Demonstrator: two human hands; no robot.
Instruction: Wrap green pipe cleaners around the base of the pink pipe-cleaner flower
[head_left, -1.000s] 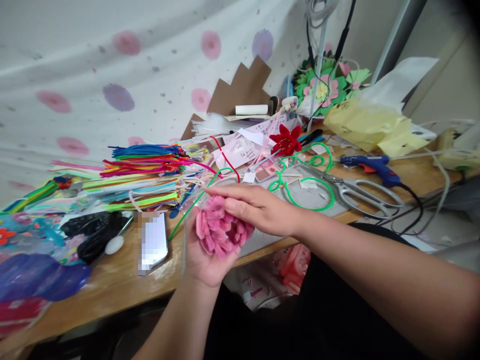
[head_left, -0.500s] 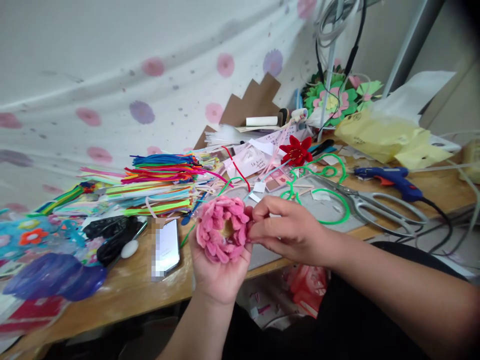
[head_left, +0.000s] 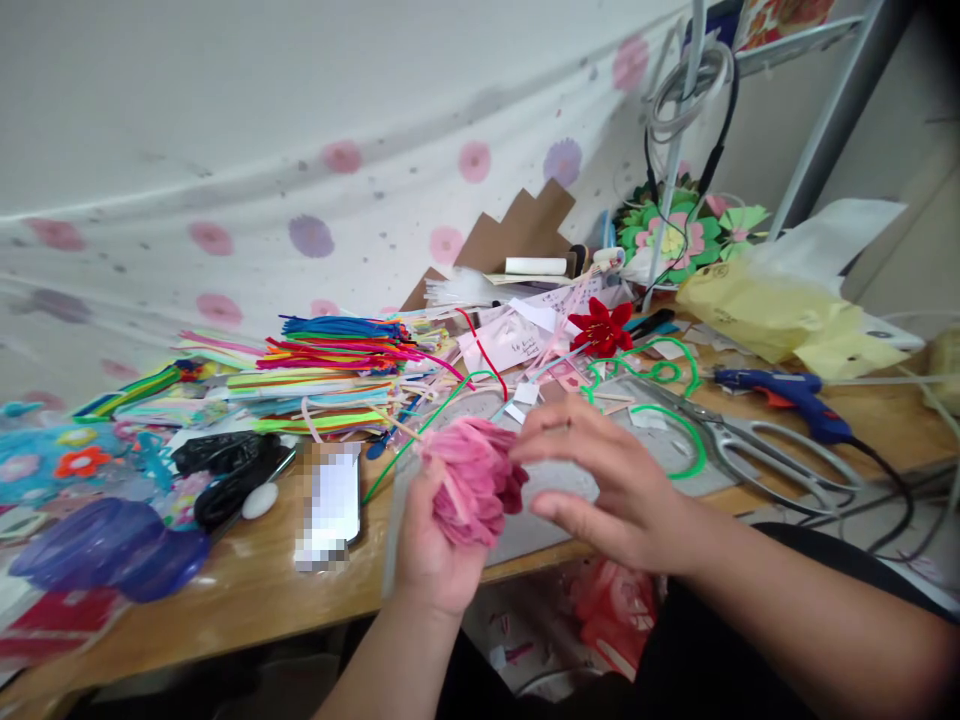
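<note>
A fuzzy pink flower [head_left: 474, 480] with layered petals is held in my left hand [head_left: 439, 560], tilted so that its side faces me and its opening points right. A thin pale stem pokes out at its upper left. My right hand [head_left: 607, 480] is just right of the petals, thumb and fingers spread apart with nothing visible between them; whether a fingertip touches a petal I cannot tell. Under both hands lies a grey mat [head_left: 540, 530]. A red flower [head_left: 602, 327] and bent green pipe cleaners [head_left: 694, 440] lie beyond my right hand.
Large scissors [head_left: 772, 455] and a blue glue gun [head_left: 787, 390] with its cord lie at the right. Bundles of coloured pipe cleaners [head_left: 330, 350] are piled at the back left. A phone [head_left: 341, 500], purple plastic [head_left: 112, 545] and a black bag [head_left: 225, 470] occupy the left side.
The pink flower has been turned from facing me to lying sideways, its opening now to the right. My right hand has loosened from its petals and opened. The view has tilted up slightly.
</note>
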